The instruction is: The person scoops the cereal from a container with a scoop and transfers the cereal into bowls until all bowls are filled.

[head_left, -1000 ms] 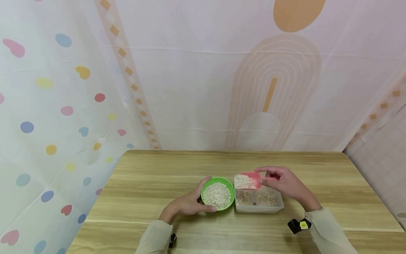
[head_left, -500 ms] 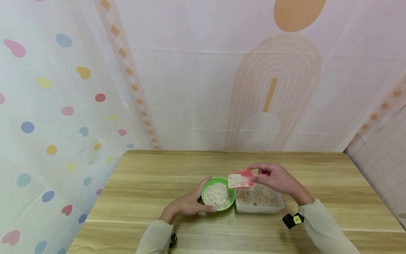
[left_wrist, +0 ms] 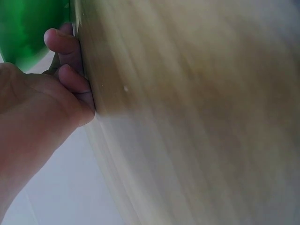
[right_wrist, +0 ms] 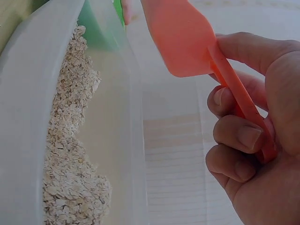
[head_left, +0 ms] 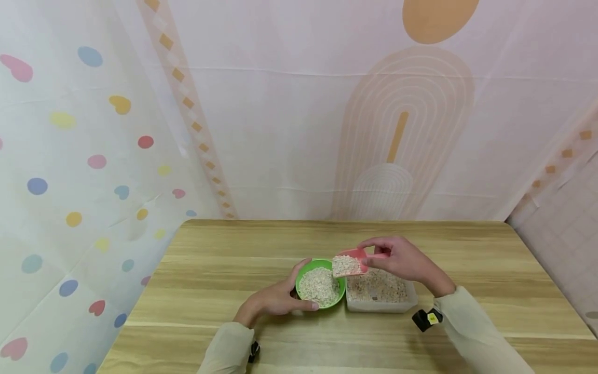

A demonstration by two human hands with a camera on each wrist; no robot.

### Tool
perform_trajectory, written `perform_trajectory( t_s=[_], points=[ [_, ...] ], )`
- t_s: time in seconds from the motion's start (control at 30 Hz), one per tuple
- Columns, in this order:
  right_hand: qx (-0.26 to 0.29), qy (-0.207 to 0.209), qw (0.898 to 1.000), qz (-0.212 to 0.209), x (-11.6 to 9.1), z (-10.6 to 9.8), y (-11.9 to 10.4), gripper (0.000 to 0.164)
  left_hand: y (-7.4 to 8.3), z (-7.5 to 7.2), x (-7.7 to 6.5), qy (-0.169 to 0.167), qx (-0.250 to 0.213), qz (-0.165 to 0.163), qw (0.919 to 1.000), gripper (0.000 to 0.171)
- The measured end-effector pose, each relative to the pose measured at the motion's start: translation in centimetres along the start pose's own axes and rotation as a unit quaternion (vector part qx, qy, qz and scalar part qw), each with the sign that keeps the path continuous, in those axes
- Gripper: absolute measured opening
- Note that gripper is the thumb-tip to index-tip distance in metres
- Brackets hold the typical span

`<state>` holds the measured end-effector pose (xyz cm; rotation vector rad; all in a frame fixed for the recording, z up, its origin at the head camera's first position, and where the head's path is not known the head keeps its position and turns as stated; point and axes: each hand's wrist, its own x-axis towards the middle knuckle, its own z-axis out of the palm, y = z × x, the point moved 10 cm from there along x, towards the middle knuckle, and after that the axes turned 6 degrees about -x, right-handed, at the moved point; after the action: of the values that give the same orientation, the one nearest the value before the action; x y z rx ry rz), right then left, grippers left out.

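In the head view, the right hand (head_left: 406, 259), right of the lower centre of the frame, grips a pink scoop (head_left: 358, 254) by its handle. The scoop's blade extends to the left of that grip, loaded with pale oat flakes (head_left: 345, 265), its front edge overlapping the upper right rim of a green bowl (head_left: 307, 268); whether the two touch cannot be told. The right wrist view shows the grip clamped on the scoop: the handle slants from the upper middle down to the lower right, fingers curled round it and its end against the palm, while the blade lies beyond the fingers at the top of the frame.

The left hand (head_left: 280, 298), at the lower middle of the head view, holds the bowl from its left side, thumb along the near rim and a finger at the far rim. More oat flakes fill much of the bowl, which sits just right of that grip. The left wrist view has it in the upper left corner, curled fingers beside it.

Just right of the bowl, a translucent plastic container (head_left: 380, 307) stands on the wood-grain table (head_left: 233, 239), also containing flakes. A patterned cloth (head_left: 280, 130) hangs behind.
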<state>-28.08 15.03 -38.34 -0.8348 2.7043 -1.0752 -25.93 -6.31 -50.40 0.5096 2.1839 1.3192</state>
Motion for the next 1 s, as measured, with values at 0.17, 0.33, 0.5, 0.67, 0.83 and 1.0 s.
perform_trajectory(
  t_s=[0.17, 0.33, 0.5, 0.67, 0.83, 1.0],
  points=[
    [-0.006, -0.011, 1.000, -0.001, 0.3, 0.2, -0.4, 0.033, 0.1, 0.1, 0.1, -0.005, -0.007, 0.004, 1.0000, 0.110],
    [-0.021, -0.021, 1.000, -0.004, 0.5, 0.4, -0.6, 0.033, 0.0, 0.1, 0.2, -0.005, -0.003, 0.003, 1.0000, 0.110],
    [-0.056, -0.024, 0.998, -0.020, 0.6, 0.6, -1.2, 0.033, -0.1, 0.1, 0.1, -0.004, -0.001, 0.002, 1.0000, 0.110],
    [-0.129, -0.013, 0.991, -0.046, 0.6, 0.8, -2.6, 0.031, 0.0, 0.3, 0.0, -0.006, -0.006, 0.003, 1.0000, 0.109],
    [-0.166, -0.003, 0.984, -0.059, 0.5, 0.8, -3.2, 0.031, 0.2, 0.3, 0.1, -0.004, -0.007, 0.004, 1.0000, 0.109],
    [-0.177, -0.002, 0.983, -0.057, 0.5, 0.6, -3.4, 0.031, 0.2, 0.3, 0.1, -0.003, -0.008, 0.008, 0.9999, 0.108]
  ],
)
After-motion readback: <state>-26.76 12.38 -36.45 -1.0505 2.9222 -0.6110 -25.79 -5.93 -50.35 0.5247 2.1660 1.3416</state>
